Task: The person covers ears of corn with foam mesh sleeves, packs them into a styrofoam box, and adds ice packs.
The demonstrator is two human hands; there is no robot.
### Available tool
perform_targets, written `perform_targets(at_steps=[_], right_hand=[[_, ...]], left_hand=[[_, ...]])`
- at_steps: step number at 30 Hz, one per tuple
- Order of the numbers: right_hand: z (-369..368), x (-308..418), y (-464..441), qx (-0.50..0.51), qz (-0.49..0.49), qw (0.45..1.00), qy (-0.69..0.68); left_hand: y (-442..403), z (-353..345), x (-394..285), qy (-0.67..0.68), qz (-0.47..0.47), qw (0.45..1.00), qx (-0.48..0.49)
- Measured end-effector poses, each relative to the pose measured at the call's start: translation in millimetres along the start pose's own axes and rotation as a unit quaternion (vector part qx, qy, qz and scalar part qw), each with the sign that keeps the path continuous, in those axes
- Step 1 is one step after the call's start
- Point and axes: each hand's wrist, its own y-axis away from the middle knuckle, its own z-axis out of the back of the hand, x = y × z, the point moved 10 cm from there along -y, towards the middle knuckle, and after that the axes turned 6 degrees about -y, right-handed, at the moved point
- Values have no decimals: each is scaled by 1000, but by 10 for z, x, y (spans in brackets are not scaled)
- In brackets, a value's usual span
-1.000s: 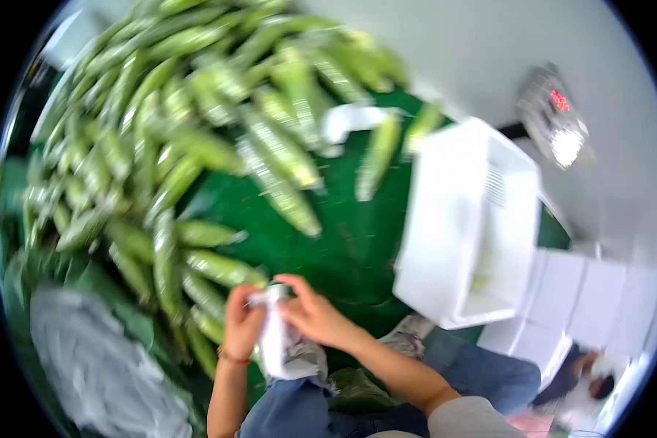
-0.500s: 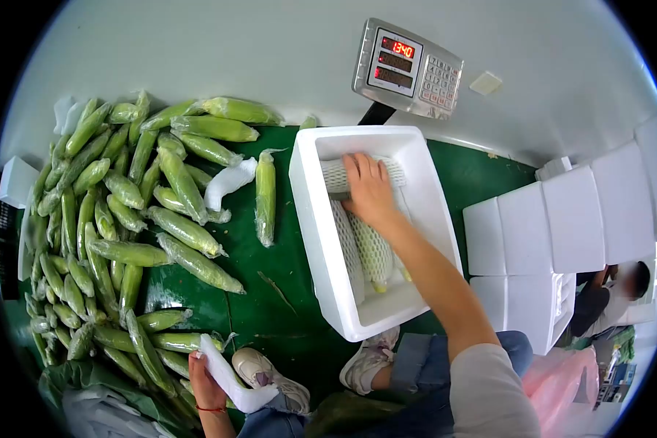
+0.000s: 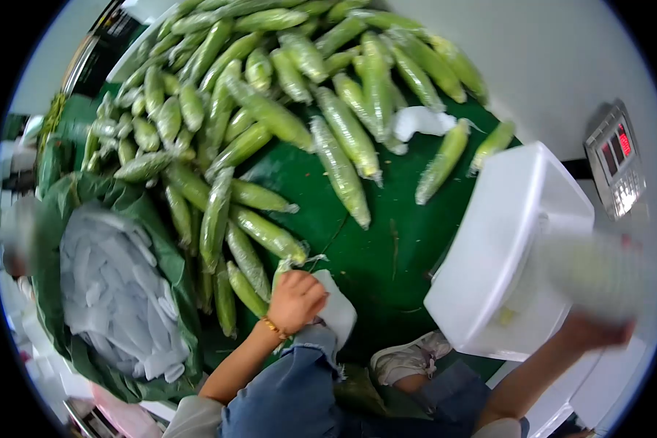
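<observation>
My left hand is closed over something that its curled fingers hide. A plastic-wrapped corn cob touches its upper edge, and a white foam piece lies just right of it. At the right, my right hand grips a pale-green mesh bundle, badly smeared by motion, over the right side of the white foam box. Something yellowish-green shows inside the box. Many wrapped corn cobs are heaped on the green surface in the upper left and middle.
A green sack of white foam pieces stands at the left. Beyond the box is a scale display. A curved foam piece lies among the cobs. White boxes are at the lower right, and a shoe is below.
The view has turned, shifting the box to the right. My right hand has come up out of the box with the mesh bundle. My left hand is now beside the cobs, and the foam strip is lower.
</observation>
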Motion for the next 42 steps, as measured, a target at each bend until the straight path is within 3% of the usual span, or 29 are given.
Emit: perform_targets(at_steps=[3,4,5,7,8,10,12,14,16,17,18,19,20,22,25,26,27,28,29,30,32,33,34,36,37,38,40,41,42], right_hand=[[-694,-860,624,-397,4,909,129],[-986,-1412,772,-289,-80,947,113],[-925,-1862,813,-221,-173,943,181],[-854,-2740,977,-26,-314,887,336],[-631,-3195,997,-85,-389,864,308],[-166,-3665,1111,-82,-452,789,407],[91,-3882,1187,-6,-399,707,583],[-456,-3559,836,84,-194,677,705],[-992,-3340,715,74,-209,790,571],[-1219,-3464,836,100,-330,840,419],[-1468,-3582,1014,119,-435,856,251],[-1687,-3681,1124,209,-391,870,216],[-1745,-3741,1264,74,-522,846,75],[-1733,-3799,1377,25,-537,843,20],[-1837,-3864,1599,106,-589,801,12],[-1733,-3952,1720,149,-581,792,115],[-1699,-3951,1804,166,-572,790,145],[-1733,-3936,1865,185,-563,786,175],[-1651,-3933,1951,-19,-570,818,78],[-1642,-3975,2002,-77,-584,806,-59],[-1542,-3974,2037,-191,-575,727,-323],[-1641,-3955,2017,-137,-583,700,-390],[-1592,-4012,2082,-78,-623,724,-286],[-1439,-4131,2219,35,-674,735,-65],[-1247,-4330,2252,147,-659,731,102],[-1204,-4415,2078,202,-535,801,176],[-1143,-4649,1760,185,-425,807,366],[-1180,-4837,1764,154,-451,819,320],[-1224,-5011,1847,124,-478,826,272]], left_hand=[[82,-330,-138,112,-14,990,89],[136,-503,-180,132,-4,983,131],[175,-601,-232,160,-9,979,127],[289,-740,-328,190,-14,968,162],[375,-803,-336,219,-12,957,191],[459,-776,-244,282,34,932,226],[481,-727,-86,347,105,908,209],[384,-586,110,456,171,861,144],[184,-326,342,502,181,846,2],[87,-241,439,524,201,827,-33],[4,-173,535,545,218,807,-69],[-22,-127,654,530,235,808,-110],[-36,-57,670,528,254,803,-103],[1,104,679,522,295,795,-95],[461,-116,757,509,353,772,-147],[554,-128,828,508,376,756,-169],[710,-219,892,594,427,649,-209],[750,-158,905,633,443,591,-230],[795,-321,845,622,429,642,-132],[871,-500,767,603,410,684,-34],[754,-541,318,717,263,630,142],[725,-469,103,754,180,589,229],[695,-390,158,769,213,545,257],[712,-496,776,753,344,556,74],[816,-647,1192,644,397,653,29],[893,-677,1553,519,440,733,-19],[683,-216,1710,205,417,882,-85],[659,-259,1750,146,405,898,-96],[669,-432,1796,206,427,877,-73]])
